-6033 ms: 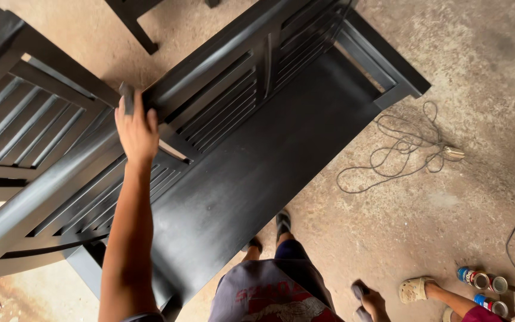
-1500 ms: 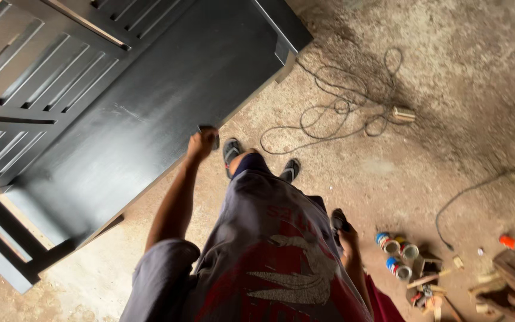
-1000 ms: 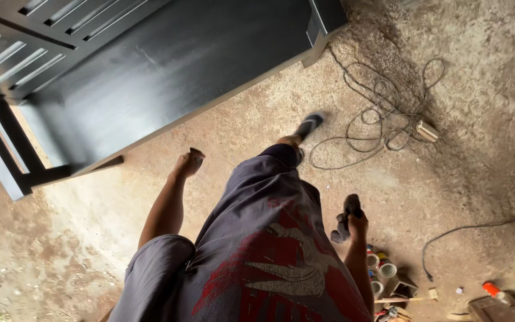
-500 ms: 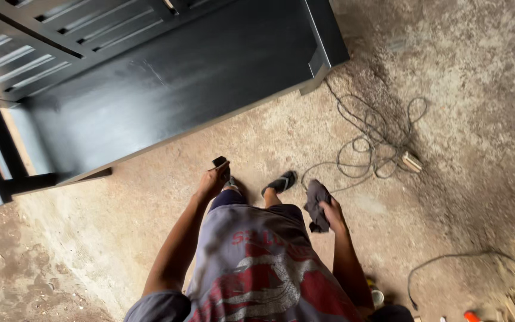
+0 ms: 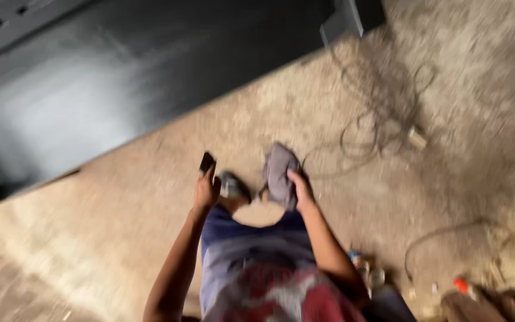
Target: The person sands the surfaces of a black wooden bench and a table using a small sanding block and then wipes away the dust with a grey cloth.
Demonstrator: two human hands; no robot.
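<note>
Grey cloth (image 5: 280,173), crumpled into a soft, loosely folded wad with a rounded top, sits in the right hand (image 5: 298,188), whose fingers are clenched around its lower edge; it hangs above the dusty concrete floor (image 5: 120,238), just right of the person's dark shoe (image 5: 233,186). The picture is blurred by motion, so the weave and any stains on the cloth cannot be made out. The left hand (image 5: 205,189) grips a small dark object (image 5: 207,161), flat and roughly rectangular, which sticks up past the fingertips; what it is cannot be told. Both hands are held out in front of the body, near each other but apart. Beyond them stands a large black-painted piece of furniture (image 5: 120,77) with a smooth, faintly shiny panel, and a tangled thin cord (image 5: 382,119) lies on the floor to the right.
</note>
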